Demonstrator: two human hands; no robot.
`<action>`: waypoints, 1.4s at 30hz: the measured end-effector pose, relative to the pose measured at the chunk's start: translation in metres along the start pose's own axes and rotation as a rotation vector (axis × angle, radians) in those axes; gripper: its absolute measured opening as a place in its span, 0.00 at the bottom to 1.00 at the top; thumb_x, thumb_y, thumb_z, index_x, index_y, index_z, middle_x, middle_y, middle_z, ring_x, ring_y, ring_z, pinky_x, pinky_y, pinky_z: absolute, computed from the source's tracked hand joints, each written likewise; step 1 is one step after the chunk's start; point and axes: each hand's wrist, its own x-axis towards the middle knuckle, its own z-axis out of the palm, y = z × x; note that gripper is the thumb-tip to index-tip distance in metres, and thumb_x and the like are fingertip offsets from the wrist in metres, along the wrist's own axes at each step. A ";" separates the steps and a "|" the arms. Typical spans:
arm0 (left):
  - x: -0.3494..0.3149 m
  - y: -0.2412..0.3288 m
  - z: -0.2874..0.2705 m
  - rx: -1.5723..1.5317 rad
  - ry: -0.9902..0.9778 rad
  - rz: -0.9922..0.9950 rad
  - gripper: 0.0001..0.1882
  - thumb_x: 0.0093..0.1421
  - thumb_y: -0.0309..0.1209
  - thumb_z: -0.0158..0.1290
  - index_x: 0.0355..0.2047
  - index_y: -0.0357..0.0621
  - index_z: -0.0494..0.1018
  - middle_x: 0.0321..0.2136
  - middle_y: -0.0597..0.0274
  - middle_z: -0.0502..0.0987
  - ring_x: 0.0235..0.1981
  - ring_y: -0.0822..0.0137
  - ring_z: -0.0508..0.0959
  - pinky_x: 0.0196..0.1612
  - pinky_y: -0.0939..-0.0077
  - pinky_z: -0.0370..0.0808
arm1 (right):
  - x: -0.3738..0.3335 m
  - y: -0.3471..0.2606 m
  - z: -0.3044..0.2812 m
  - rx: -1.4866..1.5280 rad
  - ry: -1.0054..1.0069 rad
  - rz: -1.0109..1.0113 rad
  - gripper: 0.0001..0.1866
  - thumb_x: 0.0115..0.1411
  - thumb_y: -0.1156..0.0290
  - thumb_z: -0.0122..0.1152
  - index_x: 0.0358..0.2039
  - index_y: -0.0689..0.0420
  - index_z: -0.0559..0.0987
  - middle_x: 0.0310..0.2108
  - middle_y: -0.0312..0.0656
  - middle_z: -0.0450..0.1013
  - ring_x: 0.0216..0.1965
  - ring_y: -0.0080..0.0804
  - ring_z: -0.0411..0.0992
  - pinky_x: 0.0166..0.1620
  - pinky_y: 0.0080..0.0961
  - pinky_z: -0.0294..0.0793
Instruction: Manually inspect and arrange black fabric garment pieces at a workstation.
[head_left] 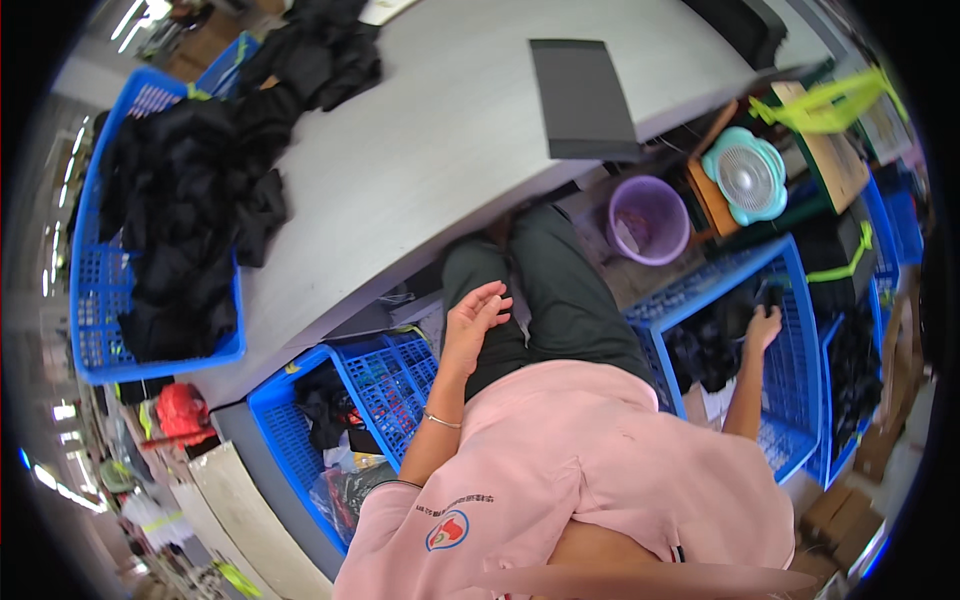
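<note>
My left hand (478,322) is raised above my lap, its fingers loosely stretched and nothing in them. Out to the right, my right hand (765,327) reaches over a blue plastic basket (803,345). Its fingers are closed on a small black fabric piece (769,295), only partly visible. More black fabric pieces (705,350) lie inside that basket, beneath the hand. On the table (430,120) in front of me, a flat dark grey rectangular sheet (585,100) lies by the near edge, touched by neither hand.
A blue basket (100,300) heaped with black fabric (190,210) stands at the table's left. Beside my left arm is another blue basket (385,390) with mixed items. A purple bin (648,222) and turquoise fan (747,175) sit right of my knees. A red bag (183,412) is far left.
</note>
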 end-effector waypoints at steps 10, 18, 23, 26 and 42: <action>0.128 0.130 -0.087 0.780 0.459 0.672 0.13 0.63 0.33 0.56 0.45 0.39 0.79 0.49 0.48 0.77 0.48 0.58 0.77 0.49 0.67 0.75 | -0.233 -0.352 0.034 0.412 -0.488 -0.845 0.19 0.64 0.77 0.52 0.56 0.62 0.69 0.59 0.53 0.63 0.58 0.52 0.65 0.58 0.39 0.66; 0.297 0.222 -0.176 1.379 0.642 0.736 0.26 0.60 0.37 0.56 0.56 0.38 0.71 0.68 0.46 0.55 0.60 0.41 0.63 0.62 0.57 0.64 | -0.230 -0.363 0.033 0.344 -0.615 -0.840 0.19 0.66 0.74 0.49 0.57 0.61 0.69 0.61 0.53 0.61 0.58 0.53 0.66 0.57 0.38 0.68; 0.323 0.231 -0.181 1.412 0.686 0.557 0.27 0.61 0.36 0.55 0.57 0.36 0.69 0.65 0.50 0.60 0.58 0.42 0.65 0.62 0.58 0.64 | -0.231 -0.363 0.035 0.344 -0.607 -0.793 0.19 0.66 0.75 0.49 0.57 0.61 0.69 0.61 0.52 0.62 0.56 0.54 0.67 0.56 0.38 0.68; 0.298 0.206 -0.177 1.379 0.669 0.647 0.26 0.61 0.36 0.54 0.57 0.35 0.70 0.63 0.51 0.65 0.58 0.45 0.66 0.62 0.60 0.64 | -0.233 -0.365 0.034 0.321 -0.541 -0.869 0.17 0.64 0.76 0.51 0.54 0.61 0.72 0.58 0.51 0.66 0.53 0.52 0.69 0.55 0.38 0.69; 0.001 0.090 -0.013 0.914 0.486 0.834 0.19 0.57 0.24 0.59 0.50 0.37 0.75 0.56 0.53 0.72 0.55 0.56 0.71 0.58 0.66 0.67 | -0.278 -0.521 0.016 0.501 -0.413 -1.322 0.25 0.48 0.74 0.66 0.50 0.54 0.76 0.42 0.45 0.73 0.28 0.36 0.72 0.29 0.28 0.73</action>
